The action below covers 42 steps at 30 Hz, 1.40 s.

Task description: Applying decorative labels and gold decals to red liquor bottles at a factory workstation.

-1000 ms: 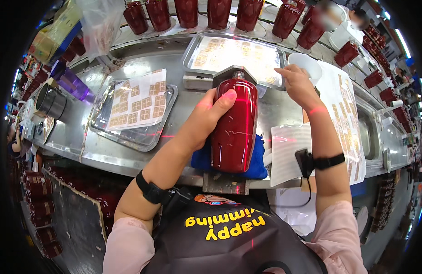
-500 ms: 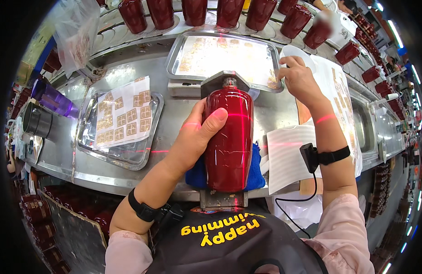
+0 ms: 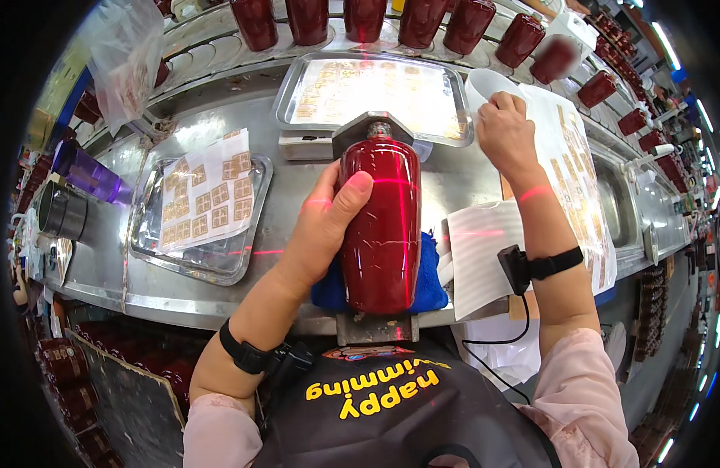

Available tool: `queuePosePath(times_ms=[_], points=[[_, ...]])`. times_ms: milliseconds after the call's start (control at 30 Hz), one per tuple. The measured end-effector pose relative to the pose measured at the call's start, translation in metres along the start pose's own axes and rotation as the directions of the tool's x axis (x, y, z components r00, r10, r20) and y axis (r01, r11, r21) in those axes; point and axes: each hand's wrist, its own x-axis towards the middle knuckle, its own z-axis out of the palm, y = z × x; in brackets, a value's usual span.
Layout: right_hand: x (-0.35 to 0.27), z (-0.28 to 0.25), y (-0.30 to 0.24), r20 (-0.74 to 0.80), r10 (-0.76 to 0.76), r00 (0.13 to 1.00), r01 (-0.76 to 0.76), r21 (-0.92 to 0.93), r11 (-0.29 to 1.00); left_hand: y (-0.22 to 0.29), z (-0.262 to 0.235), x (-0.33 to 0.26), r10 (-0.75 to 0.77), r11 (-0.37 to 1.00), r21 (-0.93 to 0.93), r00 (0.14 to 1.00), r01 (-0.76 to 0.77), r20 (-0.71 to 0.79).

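Observation:
A glossy dark red bottle [image 3: 382, 242] lies on a blue cloth [image 3: 430, 285], its neck set in a dark metal bracket [image 3: 350, 131]. My left hand [image 3: 325, 222] is wrapped around its left side, thumb on top. Red laser lines cross the glass. Beyond the bracket, a metal tray [image 3: 280, 105] bears a white sheet of gold stickers [image 3: 367, 87]. My right hand [image 3: 506, 132] is raised by the tray's right edge, in front of a white bowl-like container [image 3: 486, 82]. Its fingers are curled together; whatever they may hold is hidden.
On the left, another metal tray [image 3: 258, 210] carries a sticker sheet [image 3: 208, 191]; a purple bottle [image 3: 91, 171] stands past it. More gold stickers [image 3: 570, 179] lie to the right beside white foam [image 3: 484, 249]. Several red bottles [image 3: 364, 19] line the conveyor behind.
My right hand's fingers, looser at the tray corner before, have curled in as the hand lifted off it. The conveyor's bottles have shifted right. My left hand keeps its hold.

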Motion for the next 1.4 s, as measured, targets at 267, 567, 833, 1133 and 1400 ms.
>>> queuePosePath(times_ms=[267, 567, 833, 1133, 1400], points=[[0.019, 0.005, -0.020, 0.304, 0.315, 0.899, -0.285, -0.142, 0.948, 0.002, 0.003, -0.002, 0.019, 0.998, 0.068, 1.000, -0.019, -0.004], [-0.005, -0.008, 0.008, 0.016, 0.175, 0.984, -0.171, 0.309, 0.935, -0.007, -0.001, 0.000, 0.047, 0.993, 0.110, 0.999, -0.046, -0.012], [-0.076, -0.032, 0.162, 0.235, 0.444, 0.865, -0.499, 0.512, 0.699, 0.001, 0.012, -0.002, -0.007, 1.000, 0.030, 1.000, 0.007, 0.002], [-0.090, 0.050, 0.219, 0.228, 0.424, 0.877, -0.375, -0.229, 0.898, 0.003, 0.006, -0.007, -0.024, 1.000, 0.008, 1.000, 0.024, -0.002], [-0.068, -0.068, 0.098, 0.017, 0.270, 0.963, -0.249, 0.447, 0.859, 0.000, 0.005, -0.009, -0.026, 0.963, -0.262, 0.990, 0.061, 0.136]])
